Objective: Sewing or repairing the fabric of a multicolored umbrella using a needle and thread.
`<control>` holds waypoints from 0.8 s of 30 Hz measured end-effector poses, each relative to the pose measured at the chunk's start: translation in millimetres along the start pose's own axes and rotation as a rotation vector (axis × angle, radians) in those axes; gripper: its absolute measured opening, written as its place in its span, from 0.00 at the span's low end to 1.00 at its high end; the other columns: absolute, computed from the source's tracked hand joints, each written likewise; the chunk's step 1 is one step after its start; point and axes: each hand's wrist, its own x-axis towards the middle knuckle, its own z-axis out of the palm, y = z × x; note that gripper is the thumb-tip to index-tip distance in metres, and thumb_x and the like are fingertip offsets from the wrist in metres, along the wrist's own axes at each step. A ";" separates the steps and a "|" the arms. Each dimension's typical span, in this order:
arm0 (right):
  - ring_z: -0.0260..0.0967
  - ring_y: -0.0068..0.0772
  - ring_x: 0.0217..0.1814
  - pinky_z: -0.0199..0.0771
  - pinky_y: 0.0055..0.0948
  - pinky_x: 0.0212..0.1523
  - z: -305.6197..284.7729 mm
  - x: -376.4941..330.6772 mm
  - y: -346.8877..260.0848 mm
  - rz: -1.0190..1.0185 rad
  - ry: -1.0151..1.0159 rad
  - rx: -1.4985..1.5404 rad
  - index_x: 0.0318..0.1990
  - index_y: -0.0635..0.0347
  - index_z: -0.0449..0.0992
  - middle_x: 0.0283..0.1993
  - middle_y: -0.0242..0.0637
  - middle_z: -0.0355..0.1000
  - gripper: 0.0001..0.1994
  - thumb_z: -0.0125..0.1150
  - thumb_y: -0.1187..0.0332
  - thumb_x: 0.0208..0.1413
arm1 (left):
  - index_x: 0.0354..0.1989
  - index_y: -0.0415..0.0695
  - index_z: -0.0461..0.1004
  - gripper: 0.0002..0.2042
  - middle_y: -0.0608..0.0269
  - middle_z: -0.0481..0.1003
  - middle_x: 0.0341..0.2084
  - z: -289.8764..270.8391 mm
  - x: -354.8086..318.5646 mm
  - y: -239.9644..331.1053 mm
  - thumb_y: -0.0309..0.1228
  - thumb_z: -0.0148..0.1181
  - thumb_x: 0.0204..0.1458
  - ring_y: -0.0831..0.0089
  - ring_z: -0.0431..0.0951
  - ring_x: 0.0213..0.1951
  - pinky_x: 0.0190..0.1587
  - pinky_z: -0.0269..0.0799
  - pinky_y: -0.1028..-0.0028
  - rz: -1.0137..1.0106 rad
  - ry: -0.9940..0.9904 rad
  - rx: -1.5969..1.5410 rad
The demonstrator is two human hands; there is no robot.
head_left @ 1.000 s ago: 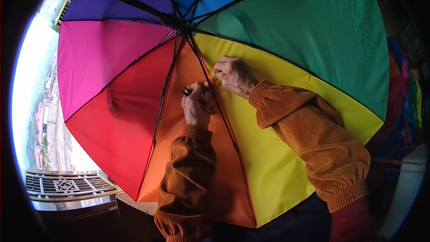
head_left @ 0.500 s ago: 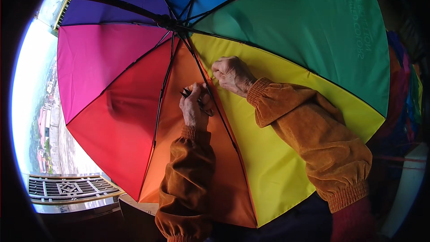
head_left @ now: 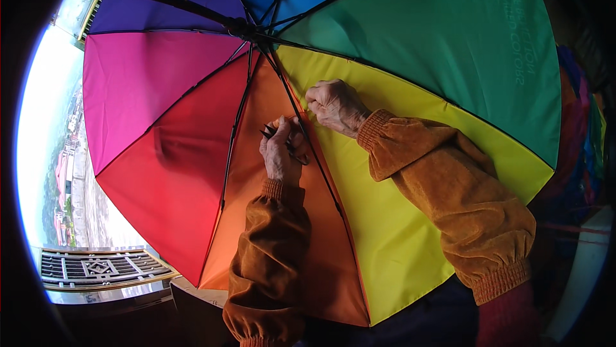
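Observation:
Spread open with its inside facing me, a multicoloured umbrella (head_left: pixel 173 161) fills most of the view. Its black shaft (head_left: pixel 160 1) runs from the upper left to the hub. Over the orange panel, my left hand (head_left: pixel 279 154) is closed, with dark pointed blades (head_left: pixel 267 132) poking out beside its thumb; they look like small scissors, mostly hidden in the palm. Its fingertips are close to the black rib (head_left: pixel 321 170) between the orange and yellow panels. Across that rib, my right hand (head_left: pixel 337 106) is closed in a pinch over the yellow panel; what it pinches is hidden.
Bundled colourful fabric (head_left: pixel 581 129) lies at the right, above a pale curved object (head_left: pixel 587 270). A metal railing (head_left: pixel 99 268) and bright outdoor scenery are at the left. Below the umbrella's lower left edge, part of a box-like piece (head_left: pixel 199 299) shows.
The umbrella and both hands have shifted very slightly in view. Both hands keep their grips close to the same rib.

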 end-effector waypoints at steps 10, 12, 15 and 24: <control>0.69 0.35 0.34 0.68 0.30 0.36 -29.7 11.7 -26.0 0.291 -0.187 0.500 0.30 0.64 0.75 0.30 0.40 0.70 0.07 0.51 0.77 0.41 | 0.28 0.44 0.67 0.04 0.70 0.64 0.16 -5.3 6.3 -2.1 0.29 0.52 0.53 0.84 0.60 0.15 0.12 0.51 0.84 0.057 0.009 0.022; 0.69 0.35 0.33 0.69 0.29 0.36 -31.4 13.0 -24.3 0.295 -0.211 0.520 0.28 0.65 0.75 0.29 0.40 0.70 0.07 0.52 0.77 0.40 | 0.27 0.44 0.67 0.05 0.70 0.64 0.16 -3.4 5.4 0.3 0.29 0.52 0.53 0.84 0.60 0.15 0.12 0.51 0.84 0.067 0.011 0.047; 0.68 0.32 0.29 0.69 0.26 0.32 -35.2 13.5 -21.6 0.285 -0.182 0.525 0.26 0.65 0.75 0.26 0.39 0.70 0.06 0.52 0.77 0.40 | 0.27 0.44 0.67 0.05 0.71 0.64 0.15 3.4 1.6 2.1 0.29 0.51 0.53 0.84 0.59 0.14 0.12 0.51 0.84 0.079 0.030 0.104; 0.58 0.15 0.11 0.60 0.20 0.11 -63.0 15.9 -14.6 0.494 -0.209 0.732 0.24 0.64 0.74 0.15 0.29 0.63 0.05 0.54 0.74 0.47 | 0.25 0.46 0.66 0.06 0.74 0.62 0.14 9.1 -4.5 1.3 0.30 0.51 0.54 0.87 0.55 0.12 0.11 0.48 0.85 0.103 0.082 0.192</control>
